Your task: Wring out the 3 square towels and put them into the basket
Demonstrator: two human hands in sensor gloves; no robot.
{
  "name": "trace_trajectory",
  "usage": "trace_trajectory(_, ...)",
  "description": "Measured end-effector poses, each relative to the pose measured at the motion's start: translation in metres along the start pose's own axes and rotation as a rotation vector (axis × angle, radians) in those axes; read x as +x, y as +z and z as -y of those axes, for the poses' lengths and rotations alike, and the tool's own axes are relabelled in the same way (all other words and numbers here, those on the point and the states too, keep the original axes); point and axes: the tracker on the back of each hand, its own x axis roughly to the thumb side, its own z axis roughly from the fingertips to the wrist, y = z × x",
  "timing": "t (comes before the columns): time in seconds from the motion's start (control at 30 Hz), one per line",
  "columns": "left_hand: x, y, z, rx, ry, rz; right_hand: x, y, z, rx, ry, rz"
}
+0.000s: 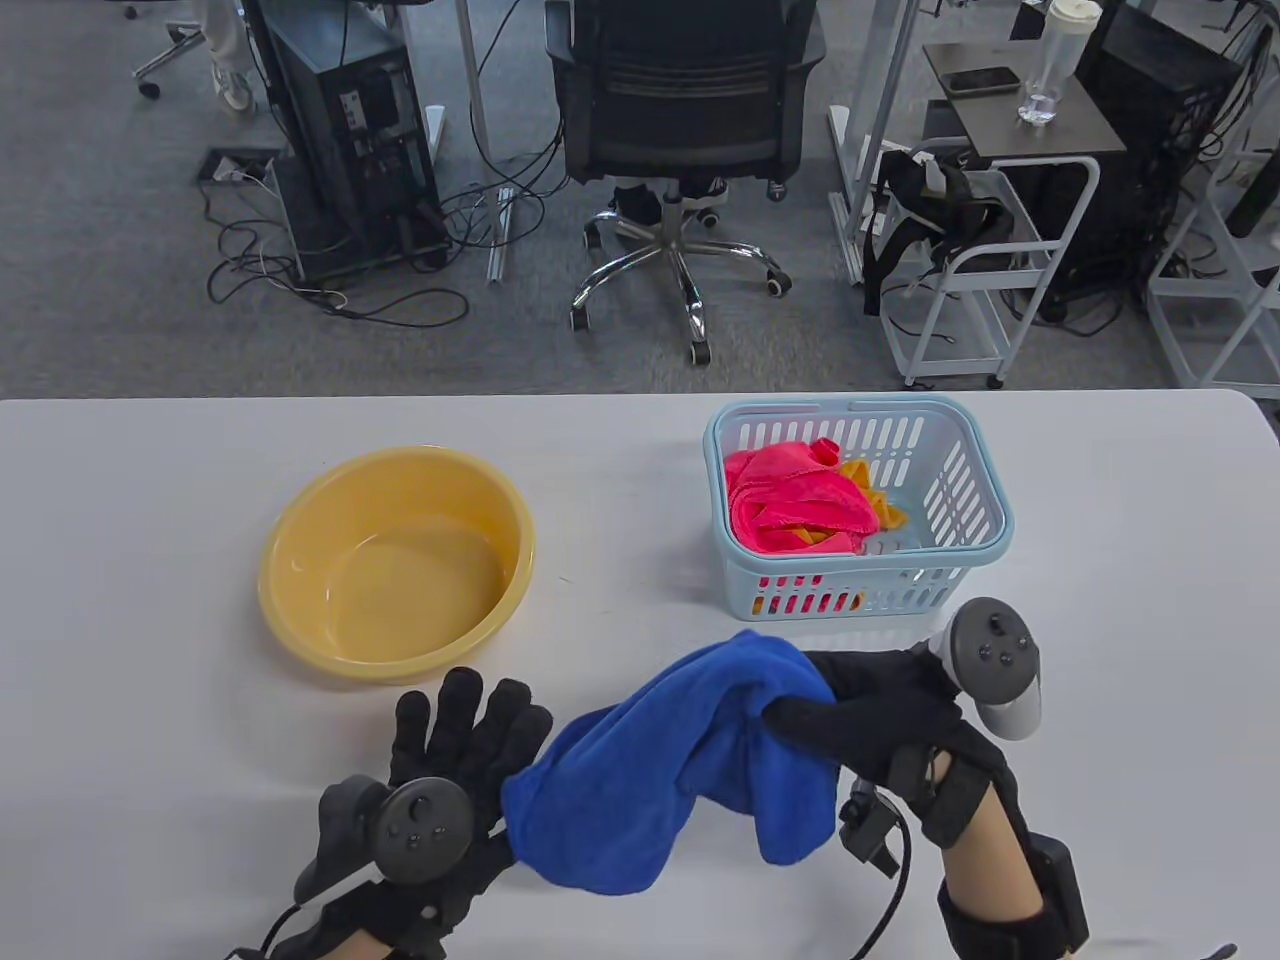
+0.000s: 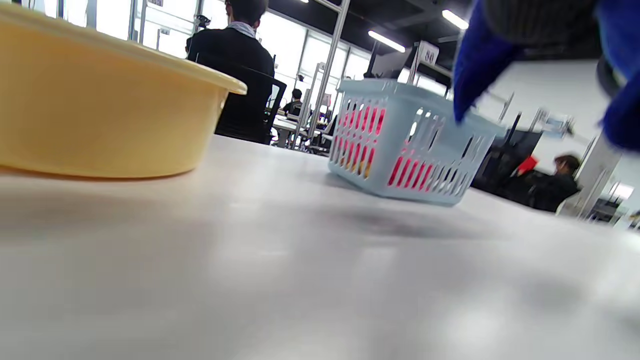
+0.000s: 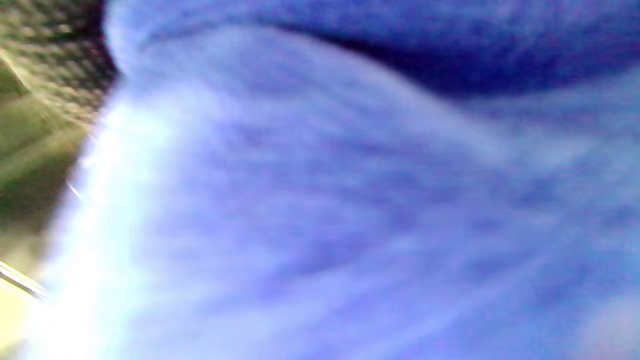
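Observation:
A blue towel (image 1: 690, 770) hangs bunched above the table's near edge between my two hands. My right hand (image 1: 860, 720) grips its right end, fingers curled round the cloth. My left hand (image 1: 470, 735) is at the towel's left end with its fingers straight and spread, not wrapped round it; whether the palm touches the cloth is hidden. The light blue basket (image 1: 965, 480) stands behind the right hand and holds a pink towel (image 1: 790, 500) and an orange towel (image 1: 885, 505). The blue towel (image 3: 350, 200) fills the right wrist view; a fold of the blue towel (image 2: 475, 70) shows beside the basket (image 2: 410, 145).
A yellow basin (image 1: 395, 560) with a little water stands on the white table (image 1: 150, 600), left of the basket and behind the left hand. The left wrist view shows the same basin (image 2: 100, 100) close by. An office chair (image 1: 685, 130) stands beyond the table.

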Motion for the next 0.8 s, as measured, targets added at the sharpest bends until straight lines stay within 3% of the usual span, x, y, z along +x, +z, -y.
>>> trace_trajectory(0.07, -0.001, -0.002, 0.004, -0.021, 0.006, 0.004, 0.006, -0.003, 0.013, -0.019, -0.094, 0.056)
trace_trajectory(0.1, -0.001, -0.004, 0.007, -0.034, 0.023, 0.003, 0.011, -0.004, 0.021, -0.083, -0.117, 0.042)
trace_trajectory(0.27, -0.001, -0.007, 0.012, -0.081, 0.000, -0.005, 0.032, -0.020, 0.050, -0.437, 0.076, -0.006)
trace_trajectory(0.43, -0.004, -0.009, 0.014, -0.099, 0.006, -0.017, 0.034, -0.044, 0.075, -0.592, 0.167, -0.075)
trace_trajectory(0.53, -0.004, -0.009, 0.014, -0.101, 0.005, -0.018, 0.019, -0.055, 0.090, -0.651, 0.260, -0.167)
trace_trajectory(0.63, -0.005, -0.009, 0.013, -0.105, 0.004, -0.020, -0.003, -0.066, 0.095, -0.554, 0.399, -0.376)
trace_trajectory(0.67, -0.005, -0.010, 0.013, -0.108, 0.004, -0.022, -0.012, -0.070, 0.092, -0.431, 0.595, -0.568)
trace_trajectory(0.7, -0.006, -0.010, 0.013, -0.114, 0.003, -0.028, -0.023, -0.072, 0.086, -0.281, 0.907, -0.806)
trace_trajectory(0.77, -0.008, -0.010, 0.012, -0.120, 0.004, -0.036, -0.035, -0.073, 0.074, -0.108, 1.287, -0.925)
trace_trajectory(0.8, -0.009, -0.009, 0.011, -0.117, 0.007, -0.038, -0.037, -0.072, 0.069, -0.084, 1.342, -0.883)
